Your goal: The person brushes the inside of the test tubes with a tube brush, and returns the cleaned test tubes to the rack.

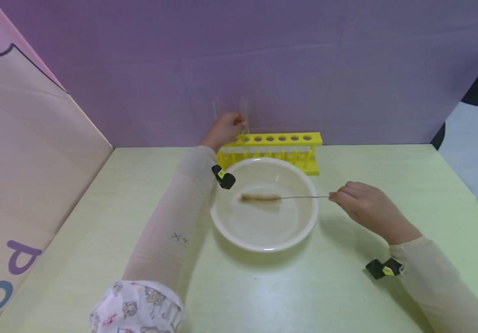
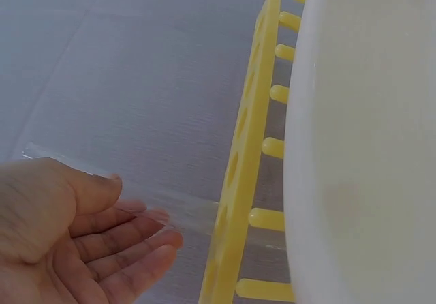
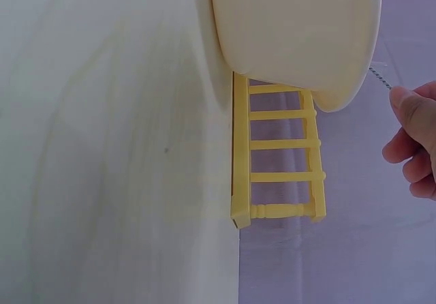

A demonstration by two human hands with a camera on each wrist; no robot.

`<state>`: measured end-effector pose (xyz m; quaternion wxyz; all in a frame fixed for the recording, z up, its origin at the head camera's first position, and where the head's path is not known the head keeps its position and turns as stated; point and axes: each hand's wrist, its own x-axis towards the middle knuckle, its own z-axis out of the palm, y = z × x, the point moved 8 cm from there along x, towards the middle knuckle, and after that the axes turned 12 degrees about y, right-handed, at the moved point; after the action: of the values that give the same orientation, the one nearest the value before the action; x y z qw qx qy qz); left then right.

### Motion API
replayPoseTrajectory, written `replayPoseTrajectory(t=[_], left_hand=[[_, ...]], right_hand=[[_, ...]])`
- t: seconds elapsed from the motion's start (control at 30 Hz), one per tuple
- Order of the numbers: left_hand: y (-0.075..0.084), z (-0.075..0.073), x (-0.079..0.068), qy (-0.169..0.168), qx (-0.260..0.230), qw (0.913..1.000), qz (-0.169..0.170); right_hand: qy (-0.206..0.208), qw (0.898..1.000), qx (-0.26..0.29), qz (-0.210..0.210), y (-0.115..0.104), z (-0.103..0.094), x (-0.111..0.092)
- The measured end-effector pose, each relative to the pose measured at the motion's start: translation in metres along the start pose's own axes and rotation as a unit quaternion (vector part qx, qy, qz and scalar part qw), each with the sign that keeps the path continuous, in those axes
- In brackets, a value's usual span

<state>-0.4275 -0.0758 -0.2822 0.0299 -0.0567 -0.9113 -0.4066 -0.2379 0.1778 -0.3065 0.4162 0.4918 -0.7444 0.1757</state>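
My left hand [image 1: 226, 127] is at the left end of a yellow test tube rack [image 1: 314, 138]. A clear test tube [image 1: 244, 108] stands up there, its lower end at the rack's top bar. In the left wrist view, the thumb and half-bent fingers [image 2: 129, 249] are around the clear glass. A second clear tube [image 1: 215, 108] rises behind the hand, its lower part hidden. My right hand [image 1: 368, 208] pinches the end of the thin twisted wire [image 3: 380, 78] of a test tube brush [image 1: 261, 198]. The brush's tan bristles lie level over a white basin [image 1: 263, 247].
The basin stands on the pale green table [image 1: 255, 296], directly in front of the rack and overlapping it in the head view. Purple cloth [image 1: 347, 83] rises behind the rack, and a printed panel [image 1: 26, 152] borders the table on the left.
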Motion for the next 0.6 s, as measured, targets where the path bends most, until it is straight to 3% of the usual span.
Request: replayPoseTrajectory(t=[0.23,0.43,0.53,0.6], left_hand=[[0.001,-0.004,-0.008,0.005,0.006,0.9998,0.020],[0.001,-0.006,-0.023,-0.004,0.014,0.9987,0.048],[-0.002,-0.018,-0.035,0.016,0.009,0.9980,0.060],[-0.002,-0.033,-0.047,0.043,0.001,0.9958,0.080]], right_hand=[[0.006,1.000,-0.003,0.004,0.002,0.001,-0.001],[0.019,1.000,-0.001,0.025,0.004,0.000,-0.003],[0.009,0.999,-0.004,0.044,0.008,-0.002,-0.004],[0.002,0.998,-0.008,0.056,0.012,-0.005,-0.004]])
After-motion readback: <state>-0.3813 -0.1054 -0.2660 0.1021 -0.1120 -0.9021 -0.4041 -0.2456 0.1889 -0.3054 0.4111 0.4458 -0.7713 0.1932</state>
